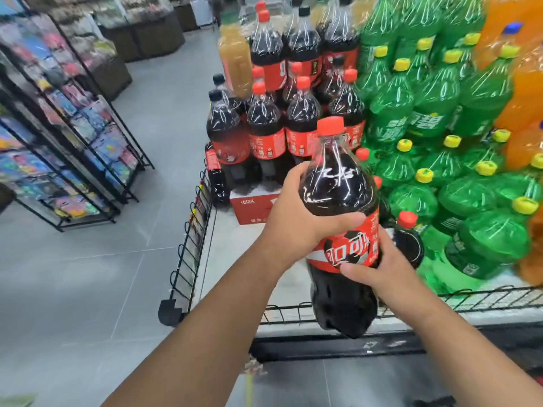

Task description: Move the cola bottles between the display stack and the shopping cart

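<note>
Two hands: both mine on one cola bottle (338,183); left hand (296,218) wraps its shoulder, right hand (382,268) curls round the label from the right.
Bottle axis: near upright, cap up and away from me, base hanging below my fingers.
Nearer hand: right sits lower, closer to me; left is higher.
Under fingers: base overlaps the black wire rail (293,311); touching or not, can't tell.
Beyond fingers: display stack (266,121) ahead past the cap, slightly left; green bottles (440,113) right of my right hand.
Cart: can't make it out here; my guess, behind or below me.
</note>
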Available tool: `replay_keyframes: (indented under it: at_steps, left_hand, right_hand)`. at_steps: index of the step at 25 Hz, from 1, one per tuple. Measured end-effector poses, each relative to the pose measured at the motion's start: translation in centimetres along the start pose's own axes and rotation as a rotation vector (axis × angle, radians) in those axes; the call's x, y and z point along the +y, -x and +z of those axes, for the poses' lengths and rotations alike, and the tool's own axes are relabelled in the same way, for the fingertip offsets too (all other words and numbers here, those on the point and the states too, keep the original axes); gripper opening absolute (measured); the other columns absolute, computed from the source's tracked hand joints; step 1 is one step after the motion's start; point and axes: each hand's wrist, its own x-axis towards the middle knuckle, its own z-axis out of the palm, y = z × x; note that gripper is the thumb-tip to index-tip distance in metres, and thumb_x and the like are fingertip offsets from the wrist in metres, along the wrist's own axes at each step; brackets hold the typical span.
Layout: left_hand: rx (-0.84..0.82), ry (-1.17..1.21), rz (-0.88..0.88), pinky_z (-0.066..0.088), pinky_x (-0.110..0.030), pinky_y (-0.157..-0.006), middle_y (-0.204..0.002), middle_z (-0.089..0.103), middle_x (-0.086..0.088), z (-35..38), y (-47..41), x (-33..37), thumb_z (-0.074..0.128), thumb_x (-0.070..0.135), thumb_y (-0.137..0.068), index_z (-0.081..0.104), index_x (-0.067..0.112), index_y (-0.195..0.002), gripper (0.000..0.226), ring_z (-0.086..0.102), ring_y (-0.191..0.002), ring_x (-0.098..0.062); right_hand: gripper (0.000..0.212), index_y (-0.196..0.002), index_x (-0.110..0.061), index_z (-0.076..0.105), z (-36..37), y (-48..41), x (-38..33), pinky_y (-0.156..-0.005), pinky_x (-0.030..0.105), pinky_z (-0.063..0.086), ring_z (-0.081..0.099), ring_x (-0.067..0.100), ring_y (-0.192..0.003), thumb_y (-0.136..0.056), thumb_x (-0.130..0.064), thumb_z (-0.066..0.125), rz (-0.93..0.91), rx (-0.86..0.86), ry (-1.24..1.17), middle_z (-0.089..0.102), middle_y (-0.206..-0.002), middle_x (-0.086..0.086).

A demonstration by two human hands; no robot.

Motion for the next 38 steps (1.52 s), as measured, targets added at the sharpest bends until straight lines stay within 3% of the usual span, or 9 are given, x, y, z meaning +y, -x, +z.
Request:
replay_keyframes:
  at_steps: [3,6,10,15,18,21,25,32,38]
  left_hand:
    - [0.061,-0.044,0.044,0.055,-0.034,-0.1,-0.121,0.069,0.011,0.7,-0.3,-1.5,0.096,0.016,-0.051,0.047,0.031,-0.132,0.096,0.067,-0.114,-0.007]
    - [0.061,-0.083,0.082,0.051,-0.026,-0.102,-0.122,0.066,0.018,1.4,-0.8,-2.7,0.093,0.008,-0.054,0.046,0.034,-0.129,0.093,0.064,-0.118,-0.003]
    - [0.028,-0.155,0.103,0.046,-0.035,-0.112,-0.136,0.061,0.007,1.4,-1.7,-4.8,0.097,0.025,-0.048,0.042,0.021,-0.143,0.11,0.058,-0.128,-0.008]
    - [-0.007,-0.202,0.081,0.043,-0.037,-0.114,-0.14,0.056,0.009,0.9,-2.5,-7.7,0.093,0.039,-0.047,0.038,0.042,-0.138,0.107,0.055,-0.132,-0.008]
    - [-0.036,-0.25,0.055,0.043,-0.039,-0.114,-0.142,0.053,0.006,0.7,-3.0,-9.7,0.093,0.043,-0.046,0.035,0.05,-0.136,0.107,0.053,-0.133,-0.011]
    - [-0.08,-0.247,0.022,0.043,-0.042,-0.114,-0.144,0.052,0.003,0.6,-3.7,-11.9,0.095,0.039,-0.048,0.037,0.04,-0.14,0.109,0.051,-0.136,-0.013]
    - [-0.129,-0.258,-0.038,0.045,-0.04,-0.112,-0.142,0.054,0.005,0.5,-4.1,-13.9,0.094,0.039,-0.045,0.038,0.029,-0.145,0.115,0.054,-0.132,-0.008]
    - [-0.166,-0.298,-0.119,0.047,-0.041,-0.11,-0.139,0.057,0.008,0.8,-4.0,-17.1,0.096,0.037,-0.043,0.038,0.03,-0.146,0.119,0.056,-0.129,-0.009]
    - [-0.142,-0.311,-0.098,0.046,-0.047,-0.11,-0.138,0.058,0.005,1.4,-3.3,-19.2,0.099,0.035,-0.044,0.04,0.029,-0.143,0.115,0.056,-0.131,-0.017]
  right_hand:
    - [0.075,-0.123,-0.027,0.049,-1.2,-1.4,0.4,-0.073,0.007,0.049,0.068,-0.004,-0.089,-0.062,-0.004,0.087,0.029,-0.057,0.029,0.073,-0.101,-0.019]
    - [0.082,-0.127,-0.026,0.045,-1.5,-2.2,1.7,-0.075,0.007,0.049,0.066,-0.01,-0.09,-0.065,0.013,0.082,0.068,-0.025,0.09,0.071,-0.102,-0.025]
    - [0.091,-0.123,-0.03,0.043,-0.8,-2.6,3.8,-0.079,0.008,0.049,0.062,-0.015,-0.091,-0.053,0.0,0.092,0.079,0.101,0.185,0.066,-0.107,-0.016]
    - [0.08,-0.108,-0.033,0.046,0.1,-3.2,5.2,-0.07,-0.002,0.04,0.059,-0.022,-0.084,-0.055,0.008,0.09,0.091,0.197,0.207,0.062,-0.101,-0.022]
    - [0.087,-0.119,-0.029,0.045,0.3,-3.7,7.1,-0.076,0.001,0.042,0.059,-0.019,-0.092,-0.055,0.009,0.089,0.093,0.234,0.196,0.063,-0.107,-0.022]
    - [0.091,-0.123,-0.036,0.045,0.5,-4.0,9.1,-0.084,0.01,0.047,0.062,-0.009,-0.101,-0.055,0.005,0.091,0.109,0.275,0.197,0.066,-0.11,-0.025]
    - [0.089,-0.122,-0.034,0.046,0.8,-3.9,11.3,-0.078,0.012,0.047,0.06,-0.011,-0.087,-0.056,0.005,0.091,0.142,0.327,0.2,0.064,-0.101,-0.033]
    - [0.095,-0.128,-0.037,0.043,1.2,-4.2,13.9,-0.094,0.03,0.051,0.061,0.008,-0.115,-0.051,-0.008,0.089,0.171,0.345,0.137,0.065,-0.123,-0.012]
    - [0.091,-0.126,-0.02,0.038,1.7,-4.1,14.2,-0.071,0.005,0.048,0.058,-0.021,-0.092,-0.059,0.028,0.076,0.168,0.364,0.101,0.057,-0.114,-0.014]
